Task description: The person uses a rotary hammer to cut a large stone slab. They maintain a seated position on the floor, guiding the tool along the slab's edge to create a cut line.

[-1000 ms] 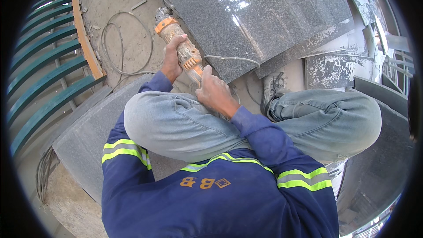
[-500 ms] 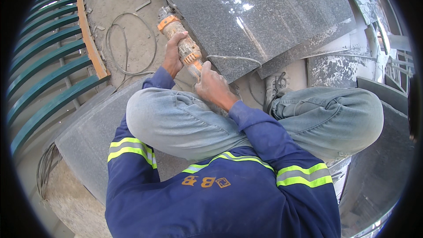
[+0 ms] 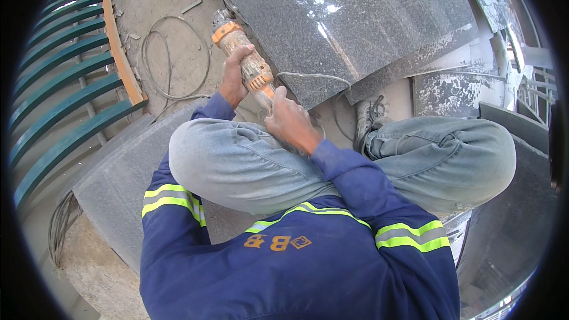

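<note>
A dusty orange-and-grey angle grinder (image 3: 241,47) lies slantwise across my two hands, its metal head pointing away and to the left. My left hand (image 3: 235,74) is wrapped round the middle of its body. Closed on the rear handle end is my right hand (image 3: 289,117), with the thumb lying along the orange part. The grinder's head is at the left edge of a polished grey granite slab (image 3: 355,18); dust and the tool's own head hide whether it touches the stone.
A grey cable (image 3: 145,62) loops on the dusty ground at the left, and another cord (image 3: 314,77) crosses the slab's near corner. Green bars with an orange rail (image 3: 121,53) stand at far left. More stone slabs (image 3: 456,95) lie at right. My shoe (image 3: 368,120) is beside the slab.
Almost nothing differs. My right hand and the rear of the grinder have shifted very slightly to the right; both hands keep their grip.
</note>
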`<action>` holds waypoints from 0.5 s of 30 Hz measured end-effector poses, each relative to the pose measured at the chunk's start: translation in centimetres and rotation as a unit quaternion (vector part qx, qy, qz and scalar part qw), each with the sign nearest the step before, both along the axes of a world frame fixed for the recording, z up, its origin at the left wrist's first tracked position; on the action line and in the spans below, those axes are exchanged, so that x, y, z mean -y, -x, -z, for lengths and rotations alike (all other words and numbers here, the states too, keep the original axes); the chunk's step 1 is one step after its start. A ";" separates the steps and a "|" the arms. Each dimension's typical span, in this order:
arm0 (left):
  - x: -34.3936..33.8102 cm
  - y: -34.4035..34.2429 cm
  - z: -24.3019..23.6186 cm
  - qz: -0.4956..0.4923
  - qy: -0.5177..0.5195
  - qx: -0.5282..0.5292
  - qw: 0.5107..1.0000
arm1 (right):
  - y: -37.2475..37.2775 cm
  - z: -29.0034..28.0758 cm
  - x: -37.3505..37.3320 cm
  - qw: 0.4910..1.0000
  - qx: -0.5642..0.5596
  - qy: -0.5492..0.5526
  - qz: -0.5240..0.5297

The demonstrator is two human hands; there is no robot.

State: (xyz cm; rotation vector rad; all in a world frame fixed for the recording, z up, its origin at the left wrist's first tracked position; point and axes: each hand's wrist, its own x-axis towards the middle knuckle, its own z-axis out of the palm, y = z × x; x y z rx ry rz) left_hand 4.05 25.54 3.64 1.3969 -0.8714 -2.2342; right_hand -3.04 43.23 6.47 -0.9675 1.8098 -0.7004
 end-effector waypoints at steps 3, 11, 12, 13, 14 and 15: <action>-0.5 -0.2 0.0 -0.005 -0.004 -0.001 1.000 | 0.1 -0.6 -0.5 1.000 0.009 0.002 0.001; 0.5 -0.2 0.8 -0.002 0.003 -0.013 1.000 | 0.3 -0.1 0.4 1.000 -0.002 0.006 -0.003; 0.7 -0.2 1.0 -0.004 0.004 -0.011 1.000 | 0.2 0.3 0.5 1.000 -0.003 0.007 -0.003; 0.8 -0.2 1.2 -0.002 0.004 -0.010 1.000 | 0.2 0.5 0.6 1.000 -0.005 0.009 -0.003; 0.9 -0.2 1.1 0.000 0.004 -0.009 1.000 | 0.2 0.6 0.7 1.000 -0.006 0.006 -0.003; 0.8 -0.1 1.1 0.003 0.003 -0.007 1.000 | 0.2 0.7 0.7 1.000 -0.007 0.004 -0.003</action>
